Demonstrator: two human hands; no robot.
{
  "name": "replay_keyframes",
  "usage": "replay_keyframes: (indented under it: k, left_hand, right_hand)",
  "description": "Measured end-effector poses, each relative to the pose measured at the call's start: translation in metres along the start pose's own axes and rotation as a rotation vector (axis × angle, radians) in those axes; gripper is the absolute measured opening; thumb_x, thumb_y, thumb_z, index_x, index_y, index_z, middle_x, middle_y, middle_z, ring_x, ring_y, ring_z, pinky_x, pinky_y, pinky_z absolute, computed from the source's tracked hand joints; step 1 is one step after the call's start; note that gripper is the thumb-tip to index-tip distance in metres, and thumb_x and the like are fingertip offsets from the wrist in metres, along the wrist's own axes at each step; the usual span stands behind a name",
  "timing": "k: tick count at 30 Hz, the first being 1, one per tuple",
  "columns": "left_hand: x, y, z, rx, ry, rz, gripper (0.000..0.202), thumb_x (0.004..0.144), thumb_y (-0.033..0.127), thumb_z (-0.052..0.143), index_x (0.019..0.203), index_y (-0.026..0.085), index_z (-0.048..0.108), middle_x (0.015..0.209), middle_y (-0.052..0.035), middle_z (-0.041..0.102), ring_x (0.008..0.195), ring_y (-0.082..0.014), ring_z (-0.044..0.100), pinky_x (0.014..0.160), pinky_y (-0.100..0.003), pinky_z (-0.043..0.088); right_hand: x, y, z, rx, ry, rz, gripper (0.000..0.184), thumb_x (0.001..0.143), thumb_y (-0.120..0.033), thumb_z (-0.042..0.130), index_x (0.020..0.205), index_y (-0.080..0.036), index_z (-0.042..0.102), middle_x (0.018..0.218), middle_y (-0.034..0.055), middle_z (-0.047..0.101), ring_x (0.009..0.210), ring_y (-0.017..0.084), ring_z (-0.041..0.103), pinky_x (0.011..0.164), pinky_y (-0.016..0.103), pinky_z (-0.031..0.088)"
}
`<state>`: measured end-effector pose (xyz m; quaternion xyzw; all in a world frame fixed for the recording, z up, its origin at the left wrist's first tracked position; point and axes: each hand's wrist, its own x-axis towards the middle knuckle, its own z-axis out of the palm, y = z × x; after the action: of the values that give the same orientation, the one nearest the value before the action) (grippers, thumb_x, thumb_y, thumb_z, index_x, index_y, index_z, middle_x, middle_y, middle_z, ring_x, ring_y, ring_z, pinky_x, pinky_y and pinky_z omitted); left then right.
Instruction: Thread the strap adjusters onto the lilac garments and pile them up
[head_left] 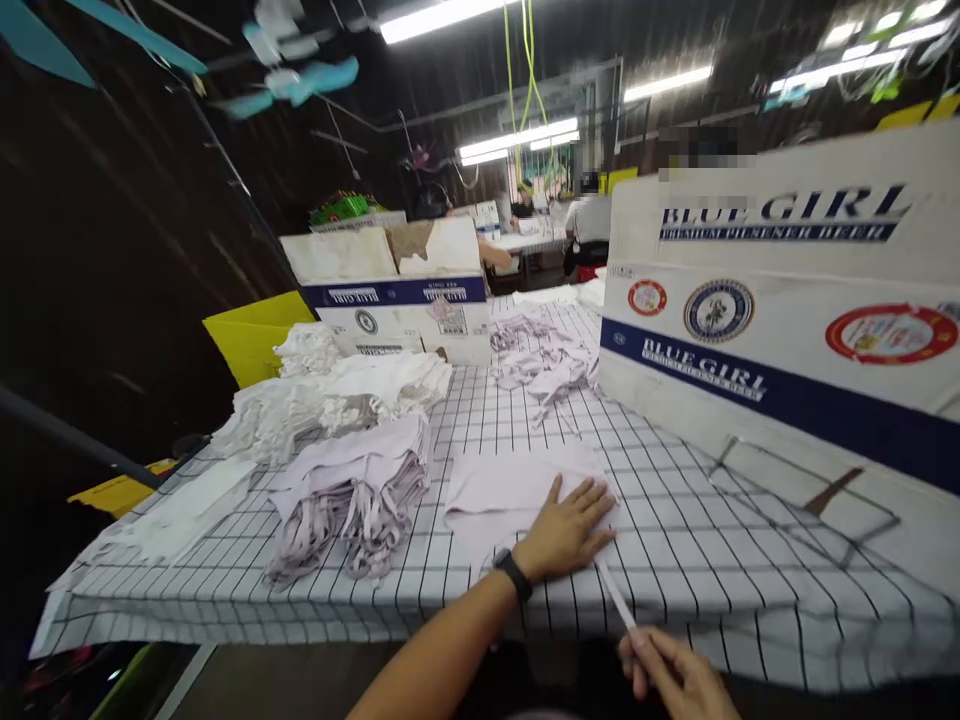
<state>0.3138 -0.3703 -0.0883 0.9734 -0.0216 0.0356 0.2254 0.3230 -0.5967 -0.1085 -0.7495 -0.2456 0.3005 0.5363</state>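
Observation:
My left hand [568, 532], with a dark watch at the wrist, lies flat with its fingers spread on a pale lilac strappy garment [499, 490]. The cloth is laid out on the checked tablecloth [660, 560]. From its lower right corner a narrow strap [616, 598] runs down toward the table's front edge. My right hand [664, 668] pinches the end of that strap between thumb and fingers. Left of my hands sits a thick stack of folded lilac garments [367, 470], their straps hanging toward me.
White garments [337, 395] are heaped behind the lilac stack. A loose lilac pile [544, 355] lies farther back. Beer cartons stand as walls, one at the back left [405, 300] and one on the right [780, 300]. A person [589, 225] sits in the background.

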Motion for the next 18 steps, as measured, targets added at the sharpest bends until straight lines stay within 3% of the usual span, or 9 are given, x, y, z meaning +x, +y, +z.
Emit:
replay_keyframes:
  k: [4, 10, 15, 18]
  left_hand:
    - [0.004, -0.001, 0.002, 0.039, -0.052, -0.023, 0.051, 0.109, 0.031, 0.024, 0.159, 0.026, 0.035, 0.168, -0.0025, 0.029, 0.159, -0.0176, 0.020, 0.131, -0.055, -0.001]
    - [0.009, -0.008, 0.003, 0.019, -0.078, -0.036, 0.053, 0.109, 0.029, 0.018, 0.160, 0.029, 0.032, 0.169, 0.0021, 0.028, 0.159, -0.0146, 0.018, 0.131, -0.053, -0.004]
    - [0.008, -0.003, 0.004, 0.108, -0.051, -0.028, 0.052, 0.110, 0.033, 0.020, 0.160, 0.029, 0.032, 0.169, 0.0025, 0.027, 0.159, -0.0162, 0.018, 0.131, -0.054, -0.001]
    - [0.009, -0.002, 0.005, 0.130, -0.042, -0.032, 0.052, 0.110, 0.035, 0.020, 0.160, 0.028, 0.033, 0.169, 0.0019, 0.027, 0.159, -0.0170, 0.019, 0.132, -0.054, 0.001]
  right_hand:
    - [-0.030, -0.006, -0.024, -0.124, -0.046, 0.062, 0.061, 0.087, -0.076, 0.051, 0.069, -0.021, 0.073, 0.071, 0.0081, 0.073, 0.080, 0.026, 0.073, 0.077, 0.031, 0.057]
    - [-0.078, -0.014, -0.050, -0.129, -0.056, 0.189, 0.056, 0.092, -0.068, 0.052, 0.070, -0.021, 0.073, 0.084, 0.0095, 0.077, 0.093, 0.027, 0.073, 0.082, 0.030, 0.057]
    - [-0.098, -0.015, -0.064, -0.206, -0.022, 0.190, 0.051, 0.091, -0.066, 0.057, 0.095, -0.022, 0.083, 0.076, 0.0068, 0.076, 0.080, 0.026, 0.075, 0.065, 0.029, 0.058]
    - [-0.104, -0.020, -0.073, -0.249, 0.012, 0.186, 0.048, 0.088, -0.062, 0.064, 0.116, -0.025, 0.080, 0.080, 0.0057, 0.078, 0.077, 0.025, 0.076, 0.052, 0.026, 0.055]
